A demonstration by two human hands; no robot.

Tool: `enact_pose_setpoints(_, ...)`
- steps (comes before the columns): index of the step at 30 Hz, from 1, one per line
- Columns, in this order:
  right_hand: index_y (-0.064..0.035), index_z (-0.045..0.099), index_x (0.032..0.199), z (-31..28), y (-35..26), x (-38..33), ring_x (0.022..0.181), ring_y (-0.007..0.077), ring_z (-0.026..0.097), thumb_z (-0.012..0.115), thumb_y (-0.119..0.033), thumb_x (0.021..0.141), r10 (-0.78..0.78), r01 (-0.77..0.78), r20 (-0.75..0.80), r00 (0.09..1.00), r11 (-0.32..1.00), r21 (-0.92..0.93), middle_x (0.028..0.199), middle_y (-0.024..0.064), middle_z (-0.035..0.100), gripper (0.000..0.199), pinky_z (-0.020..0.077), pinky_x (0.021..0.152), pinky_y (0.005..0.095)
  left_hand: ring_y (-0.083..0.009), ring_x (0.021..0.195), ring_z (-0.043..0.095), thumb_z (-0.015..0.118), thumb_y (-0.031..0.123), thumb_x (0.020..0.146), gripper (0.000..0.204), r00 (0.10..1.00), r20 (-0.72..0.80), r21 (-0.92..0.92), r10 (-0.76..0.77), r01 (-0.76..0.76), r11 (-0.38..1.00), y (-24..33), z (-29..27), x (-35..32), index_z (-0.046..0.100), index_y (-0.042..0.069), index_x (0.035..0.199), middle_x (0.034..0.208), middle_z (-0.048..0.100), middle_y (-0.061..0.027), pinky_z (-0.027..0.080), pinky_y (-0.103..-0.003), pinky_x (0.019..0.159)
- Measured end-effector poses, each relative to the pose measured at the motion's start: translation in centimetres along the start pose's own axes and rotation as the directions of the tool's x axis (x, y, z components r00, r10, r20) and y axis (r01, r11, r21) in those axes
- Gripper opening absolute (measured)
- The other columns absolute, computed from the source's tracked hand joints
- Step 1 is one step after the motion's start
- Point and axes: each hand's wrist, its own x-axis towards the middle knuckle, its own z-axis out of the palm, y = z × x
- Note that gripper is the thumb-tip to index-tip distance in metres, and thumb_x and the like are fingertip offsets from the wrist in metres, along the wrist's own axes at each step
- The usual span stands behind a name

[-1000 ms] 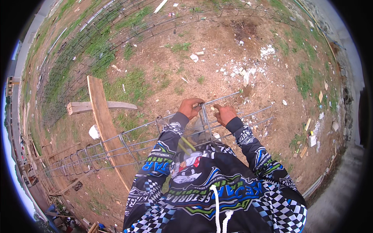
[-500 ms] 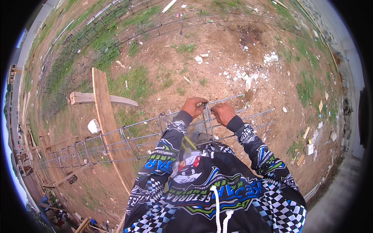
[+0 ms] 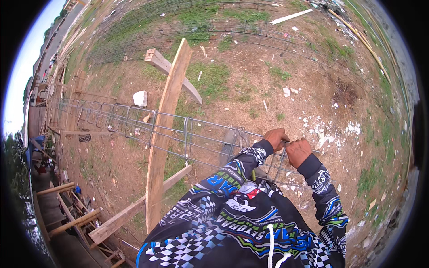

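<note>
A long cage of steel rebar runs from the far left to just in front of me, its bars tied inside square stirrups. Near the cage's right end, my left hand has its fingers curled at the top corner of a rebar stirrup. Close against it, my right hand is closed at the same corner, fingertips nearly meeting the left ones. Whatever lies between the right fingers is hidden. Both forearms are in dark printed sleeves.
A wooden plank crosses under the cage, near a thick timber piece and a lower beam. A white block lies beyond the cage. Rebar mesh covers grass at the back; white rubble is scattered right. Bamboo poles lie lower left.
My view has swung toward the left, so the cage, plank and hands sit farther right in the picture. Both hands remain together at the stirrup's top corner.
</note>
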Motion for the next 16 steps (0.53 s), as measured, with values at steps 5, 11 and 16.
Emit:
enact_pose_setpoints(5, -0.0058, 0.067, 0.077, 2.1, 6.8, 4.4, 0.071, 0.0323, 0.063, 0.067, -0.021, 0.079, 0.153, -0.084, -0.249, 0.956, 0.960, 0.267, 0.073, 0.0143, 0.065, 0.015, 0.0484, 0.065, 0.0422, -0.0308, 0.083, 0.068, 0.067, 0.013, 0.066, 0.024, 0.972, 0.070, -0.076, -0.223, 0.228, 0.971, 2.4, -0.9, 0.2, 0.075, 0.014, 0.089, 0.089, 0.071, -0.0141, 0.054, -0.038, 0.074)
enact_pose_setpoints(11, -0.0025, 0.069, 0.079, 6.9, 9.3, 4.7, 0.062, 0.0244, 0.061, 0.075, -0.024, 0.074, 0.401, -0.209, -0.222, 0.889, 0.786, 0.582, 0.072, 0.0123, 0.065, 0.023, 0.0469, 0.060, 0.0363, -0.0342, 0.091, 0.063, 0.069, 0.035, 0.072, 0.030, 0.890, -0.009, -0.116, -0.456, 0.452, 0.885, 4.2, 0.2, 0.1, 0.072, 0.006, 0.079, 0.085, 0.068, -0.0174, 0.035, -0.055, 0.096)
enact_pose_setpoints(16, -0.0037, 0.071, 0.077, 12.6, 14.0, 5.1, 0.068, 0.0236, 0.066, 0.077, -0.034, 0.075, 0.419, -0.360, 0.094, 0.903, 0.618, 0.699, 0.073, 0.0120, 0.070, 0.031, 0.0507, 0.068, 0.0350, -0.0319, 0.095, 0.061, 0.068, 0.041, 0.080, 0.035, 0.861, -0.240, -0.116, -0.448, 0.433, 0.894, 3.5, 3.7, 0.0, 0.069, 0.006, 0.079, 0.089, 0.065, -0.0173, 0.016, -0.060, 0.109)
